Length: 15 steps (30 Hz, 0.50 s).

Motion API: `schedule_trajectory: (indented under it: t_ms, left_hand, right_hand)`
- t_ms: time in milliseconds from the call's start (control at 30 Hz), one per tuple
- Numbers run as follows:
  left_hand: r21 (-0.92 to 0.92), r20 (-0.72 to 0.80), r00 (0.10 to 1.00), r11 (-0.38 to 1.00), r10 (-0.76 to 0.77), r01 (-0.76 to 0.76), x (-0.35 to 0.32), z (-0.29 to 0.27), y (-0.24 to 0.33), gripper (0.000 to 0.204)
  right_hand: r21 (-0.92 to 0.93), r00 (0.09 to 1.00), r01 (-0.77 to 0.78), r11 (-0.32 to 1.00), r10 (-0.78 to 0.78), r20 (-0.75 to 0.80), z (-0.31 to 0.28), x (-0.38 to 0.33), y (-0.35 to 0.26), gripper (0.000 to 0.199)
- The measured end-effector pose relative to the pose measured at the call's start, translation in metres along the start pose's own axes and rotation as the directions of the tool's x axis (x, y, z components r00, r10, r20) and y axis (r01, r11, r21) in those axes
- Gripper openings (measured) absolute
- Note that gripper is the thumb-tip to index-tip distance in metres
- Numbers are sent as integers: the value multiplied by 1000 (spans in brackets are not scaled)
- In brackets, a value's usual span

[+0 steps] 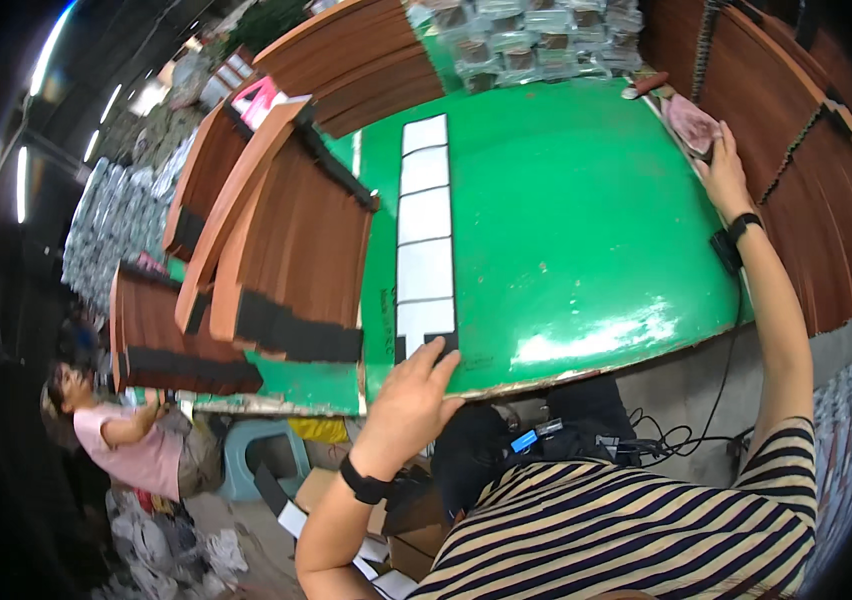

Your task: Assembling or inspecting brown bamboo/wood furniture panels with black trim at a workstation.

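Observation:
A long white strip (425, 216) with black borders and cross lines lies lengthwise on the green tabletop (566, 220). My left hand (411, 402) rests at the strip's near end, its fingers stretched out over the black corner pieces. At the right edge of the table, a crumpled pink cloth (690, 124) lies beside a brown-handled tool (649, 85). My right hand (725, 172) reaches out to that cloth, with its near end between thumb and fingers. Part of the grip is hidden by the hand itself.
Stacked brown wood-grain boards with black ends (296, 235) stand on the left; more brown boards (796, 150) line the right. Several plastic-wrapped bundles (536, 40) are piled at the back. A black device with a cable (726, 250) sits near my right wrist. A person in pink (136, 435) is at the left.

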<state>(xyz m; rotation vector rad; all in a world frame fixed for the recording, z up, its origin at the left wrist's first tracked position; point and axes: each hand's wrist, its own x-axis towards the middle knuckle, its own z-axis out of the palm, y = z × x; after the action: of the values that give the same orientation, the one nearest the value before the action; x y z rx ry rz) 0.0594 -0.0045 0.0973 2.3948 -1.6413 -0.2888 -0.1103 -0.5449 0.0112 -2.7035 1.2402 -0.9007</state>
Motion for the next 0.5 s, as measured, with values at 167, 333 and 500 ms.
schedule_trajectory:
  t_ms: [167, 333, 500]
  left_hand:
    - [98, 65, 991, 988, 115, -121, 60, 34, -7, 57]
    - [127, 70, 997, 992, -21, 12, 96, 42, -3, 65]
    - [121, 63, 983, 979, -172, 163, 75, 30, -23, 72]
  right_hand:
    - [-273, 970, -113, 955, 166, 179, 7, 22, -2, 65]
    - [-274, 870, -276, 921, 360, 335, -21, 10, -1, 63]
    - [-75, 917, -160, 984, 176, 359, -40, -10, -29, 49]
